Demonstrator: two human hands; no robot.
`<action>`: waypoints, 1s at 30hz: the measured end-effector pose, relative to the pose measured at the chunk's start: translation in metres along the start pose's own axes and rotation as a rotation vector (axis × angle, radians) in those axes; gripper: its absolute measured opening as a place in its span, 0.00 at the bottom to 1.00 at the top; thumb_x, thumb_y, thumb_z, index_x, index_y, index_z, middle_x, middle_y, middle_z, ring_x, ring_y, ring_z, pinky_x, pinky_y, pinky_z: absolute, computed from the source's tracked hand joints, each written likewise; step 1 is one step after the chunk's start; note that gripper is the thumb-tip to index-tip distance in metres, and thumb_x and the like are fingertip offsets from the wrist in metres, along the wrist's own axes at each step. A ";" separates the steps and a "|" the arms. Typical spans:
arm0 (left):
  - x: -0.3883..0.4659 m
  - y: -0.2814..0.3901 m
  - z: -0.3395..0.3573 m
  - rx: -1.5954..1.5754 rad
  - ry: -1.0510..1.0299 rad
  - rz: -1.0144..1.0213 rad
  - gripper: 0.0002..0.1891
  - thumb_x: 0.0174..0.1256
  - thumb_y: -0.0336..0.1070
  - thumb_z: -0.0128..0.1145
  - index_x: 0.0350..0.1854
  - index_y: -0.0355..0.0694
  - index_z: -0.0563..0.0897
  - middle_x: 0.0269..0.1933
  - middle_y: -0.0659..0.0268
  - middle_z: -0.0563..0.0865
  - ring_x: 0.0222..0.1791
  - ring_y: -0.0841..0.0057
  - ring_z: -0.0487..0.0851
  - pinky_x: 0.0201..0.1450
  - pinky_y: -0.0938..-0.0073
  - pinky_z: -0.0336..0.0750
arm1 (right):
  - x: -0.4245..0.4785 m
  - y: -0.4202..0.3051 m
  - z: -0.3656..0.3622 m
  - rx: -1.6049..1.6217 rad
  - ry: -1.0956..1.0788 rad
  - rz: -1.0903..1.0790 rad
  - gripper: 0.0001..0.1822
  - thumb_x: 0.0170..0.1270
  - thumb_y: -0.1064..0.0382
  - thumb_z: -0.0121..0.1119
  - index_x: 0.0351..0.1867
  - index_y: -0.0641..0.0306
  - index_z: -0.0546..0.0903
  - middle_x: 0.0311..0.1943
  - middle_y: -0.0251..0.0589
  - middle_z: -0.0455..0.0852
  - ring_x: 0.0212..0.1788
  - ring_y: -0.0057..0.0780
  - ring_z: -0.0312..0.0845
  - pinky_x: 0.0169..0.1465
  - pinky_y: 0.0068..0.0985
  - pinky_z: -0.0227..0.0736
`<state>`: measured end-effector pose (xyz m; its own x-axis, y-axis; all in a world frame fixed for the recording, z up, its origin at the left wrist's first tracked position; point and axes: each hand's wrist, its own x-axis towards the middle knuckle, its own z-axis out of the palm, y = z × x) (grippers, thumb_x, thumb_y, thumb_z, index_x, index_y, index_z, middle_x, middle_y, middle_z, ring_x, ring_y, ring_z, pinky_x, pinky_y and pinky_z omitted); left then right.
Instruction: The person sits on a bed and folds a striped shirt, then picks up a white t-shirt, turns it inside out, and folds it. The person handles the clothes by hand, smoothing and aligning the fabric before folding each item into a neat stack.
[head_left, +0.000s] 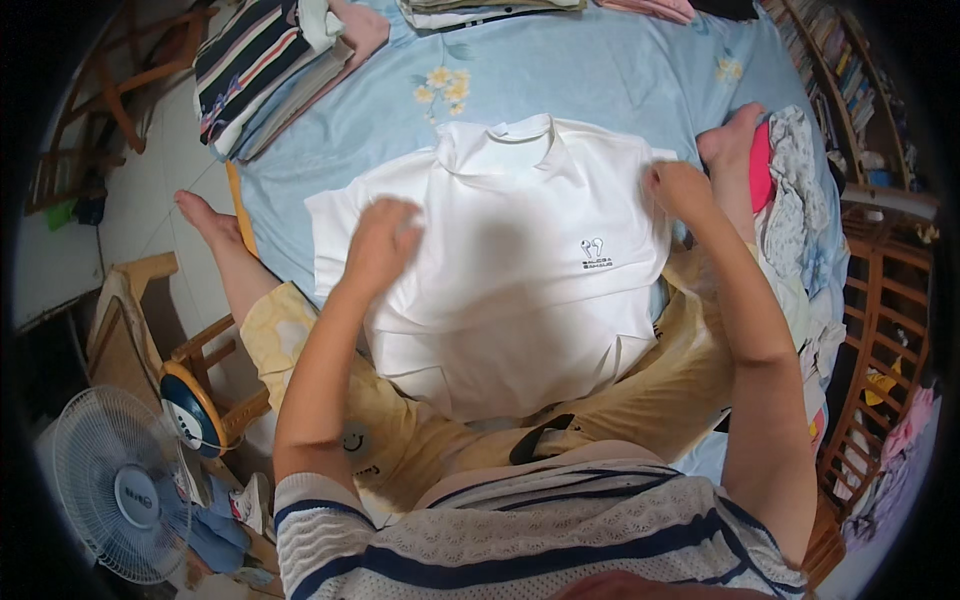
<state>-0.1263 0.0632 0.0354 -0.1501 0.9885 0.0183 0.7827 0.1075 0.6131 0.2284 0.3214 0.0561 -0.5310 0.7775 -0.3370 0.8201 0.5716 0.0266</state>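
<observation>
A white T-shirt (495, 300) with a small dark print on its chest lies spread on the light blue floral bedsheet (337, 135), its neckline away from me and its hem near my lap. My left hand (384, 244) is over the shirt's left side by the sleeve, fingers loosely bent and blurred; whether it touches the cloth is unclear. At the sleeve on the right, my right hand (675, 187) has its fingers curled close to the fabric. Whether it pinches the cloth is hidden.
Stacks of folded clothes (262, 67) and more folded garments (487, 9) lie along the bed's far side. Loose clothes (799, 187) are heaped at the right. An electric fan (135, 495) and a wooden chair (217, 352) stand at the left, a bookshelf (847, 82) at the right.
</observation>
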 end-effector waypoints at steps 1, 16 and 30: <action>0.019 -0.004 0.000 0.069 0.125 0.025 0.12 0.57 0.32 0.57 0.43 0.37 0.79 0.44 0.55 0.81 0.46 0.56 0.77 0.52 0.63 0.70 | 0.008 -0.014 -0.008 0.079 0.166 0.018 0.11 0.58 0.58 0.53 0.33 0.63 0.81 0.32 0.49 0.83 0.38 0.49 0.79 0.41 0.42 0.73; 0.085 -0.020 0.026 -0.008 0.157 -0.260 0.13 0.57 0.31 0.51 0.44 0.44 0.83 0.37 0.57 0.85 0.40 0.60 0.82 0.44 0.63 0.74 | 0.085 -0.066 0.038 0.661 0.541 -0.117 0.09 0.62 0.64 0.52 0.41 0.60 0.79 0.40 0.45 0.80 0.44 0.45 0.76 0.47 0.34 0.70; 0.088 -0.022 0.026 0.204 0.148 -0.127 0.11 0.54 0.36 0.60 0.40 0.44 0.84 0.35 0.60 0.81 0.41 0.63 0.79 0.49 0.63 0.69 | 0.064 -0.053 0.031 0.677 0.525 -0.145 0.11 0.61 0.63 0.53 0.43 0.62 0.80 0.40 0.46 0.81 0.43 0.43 0.77 0.48 0.32 0.71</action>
<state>-0.1411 0.1510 0.0035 -0.3291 0.9412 0.0757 0.8552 0.2631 0.4465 0.1576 0.3328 0.0044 -0.5327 0.8251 0.1880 0.5988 0.5245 -0.6052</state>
